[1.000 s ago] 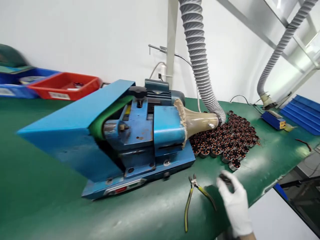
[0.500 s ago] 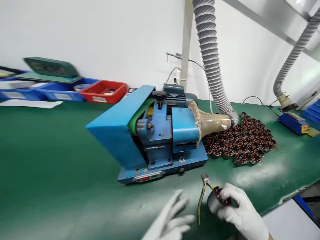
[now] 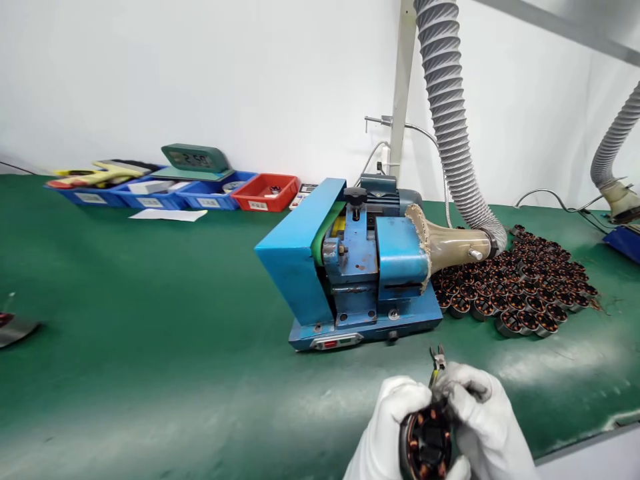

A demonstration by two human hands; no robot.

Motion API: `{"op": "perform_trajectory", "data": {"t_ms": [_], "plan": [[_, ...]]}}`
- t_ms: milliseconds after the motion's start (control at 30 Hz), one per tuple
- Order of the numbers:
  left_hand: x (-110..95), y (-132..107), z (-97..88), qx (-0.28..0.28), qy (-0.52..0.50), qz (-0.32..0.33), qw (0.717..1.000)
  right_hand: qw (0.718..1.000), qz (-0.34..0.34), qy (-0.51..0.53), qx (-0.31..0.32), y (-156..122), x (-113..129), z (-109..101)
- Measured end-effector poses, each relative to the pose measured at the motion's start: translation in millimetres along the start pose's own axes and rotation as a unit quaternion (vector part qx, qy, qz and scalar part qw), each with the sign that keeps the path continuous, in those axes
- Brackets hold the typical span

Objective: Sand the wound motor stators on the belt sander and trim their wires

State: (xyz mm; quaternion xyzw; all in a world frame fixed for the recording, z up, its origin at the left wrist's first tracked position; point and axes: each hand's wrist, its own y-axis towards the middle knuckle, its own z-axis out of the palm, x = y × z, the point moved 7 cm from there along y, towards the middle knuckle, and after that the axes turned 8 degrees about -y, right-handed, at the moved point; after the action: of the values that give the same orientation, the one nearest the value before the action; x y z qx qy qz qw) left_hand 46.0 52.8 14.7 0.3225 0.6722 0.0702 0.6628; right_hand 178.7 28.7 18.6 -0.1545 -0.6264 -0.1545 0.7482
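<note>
A motor stator point(image 3: 429, 443), a metal ring with copper windings inside, is held low in front of me with its open face toward the camera. My left hand point(image 3: 385, 430), in a white glove, is closed round its left side. The gloved fingers of my right hand point(image 3: 487, 417) are bent against its upper right edge, and a fingertip shows at its lower right. Whether those fingers also pinch a wire is hidden. Just beyond the hands lies a pair of cutting pliers point(image 3: 438, 360), its handles mostly covered by my right hand.
A blue belt grinder point(image 3: 357, 267) with a grey extraction hose point(image 3: 445, 87) stands ahead. Many stators point(image 3: 530, 287) are massed to its right. Along the wall are a red bin point(image 3: 265, 193), blue bins point(image 3: 210, 200) and a clock point(image 3: 195, 159). A blurred metal piece point(image 3: 15, 330) is at far left.
My left hand, open and apart from the stator before, has come right and closed on it. The stator has turned its wound face toward me. The camera view has swung left.
</note>
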Motion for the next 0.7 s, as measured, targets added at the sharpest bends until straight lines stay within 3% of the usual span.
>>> {"op": "perform_trajectory", "data": {"t_ms": [67, 133, 200, 300, 367, 433, 500, 600, 700], "plan": [[-4, 0, -2.7, 0.010, -0.006, 0.071, 0.997, 0.993, 0.028, 0.103, -0.047, 7, 1, -14], [-3, -2, -10.5, -0.025, 0.008, 0.095, 0.995, 0.983, 0.051, 0.165, -0.058, 11, 0, -17], [-1, -2, -14.7, -0.054, 0.027, 0.087, 0.994, 0.991, 0.057, 0.120, -0.009, 10, -1, -5], [-8, 1, -7.9, -0.019, 0.024, 0.109, 0.994, 0.999, 0.019, 0.002, 0.048, 6, 1, 19], [-13, 4, -7.7, -0.019, 0.014, 0.102, 0.994, 0.998, 0.013, 0.004, 0.057, 10, 3, 26], [-19, 7, -8.0, -0.014, 0.006, 0.104, 0.995, 0.995, 0.047, 0.075, 0.055, 18, 3, 25], [-24, 9, -7.4, -0.006, 0.006, 0.107, 0.994, 0.984, 0.058, 0.170, -0.002, 29, 3, 11], [-13, 11, -9.9, -0.058, 0.020, 0.043, 0.997, 0.979, 0.028, 0.184, -0.084, 34, -6, -9], [15, 13, -10.5, -0.143, 0.015, -0.059, 0.988, 0.995, -0.005, 0.087, -0.038, 27, -24, 2]]}}
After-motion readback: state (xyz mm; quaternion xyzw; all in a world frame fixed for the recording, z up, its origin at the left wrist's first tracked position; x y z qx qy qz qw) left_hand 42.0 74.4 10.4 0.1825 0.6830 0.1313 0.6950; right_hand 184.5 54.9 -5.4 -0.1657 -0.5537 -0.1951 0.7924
